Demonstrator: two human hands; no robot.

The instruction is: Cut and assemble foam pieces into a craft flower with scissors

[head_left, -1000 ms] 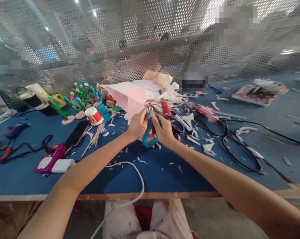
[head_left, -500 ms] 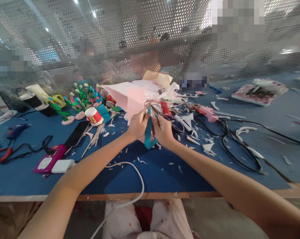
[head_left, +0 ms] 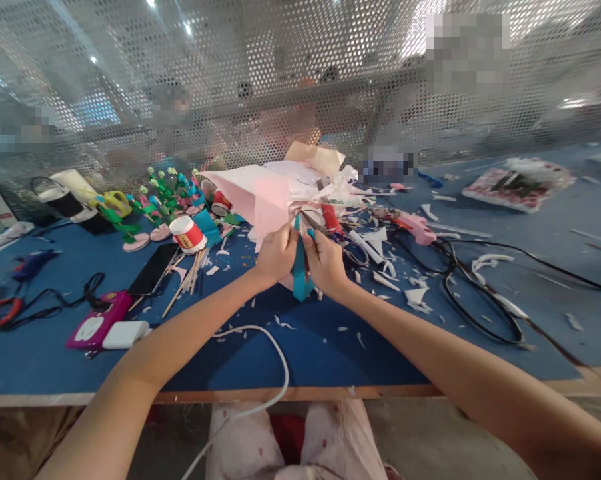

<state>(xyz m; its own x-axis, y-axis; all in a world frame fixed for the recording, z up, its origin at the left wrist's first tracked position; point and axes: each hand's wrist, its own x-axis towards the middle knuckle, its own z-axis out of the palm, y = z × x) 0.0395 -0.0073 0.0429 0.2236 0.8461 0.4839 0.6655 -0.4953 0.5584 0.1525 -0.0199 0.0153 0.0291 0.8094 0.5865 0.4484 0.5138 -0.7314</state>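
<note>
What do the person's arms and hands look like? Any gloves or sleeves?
No gloves, no sleeves in view: the left hand and right hand are bare, and so are the left forearm and right forearm, right to the picture's edge. No watch, ring or bracelet shows. The lap wears pale pink cloth with small dots.
</note>
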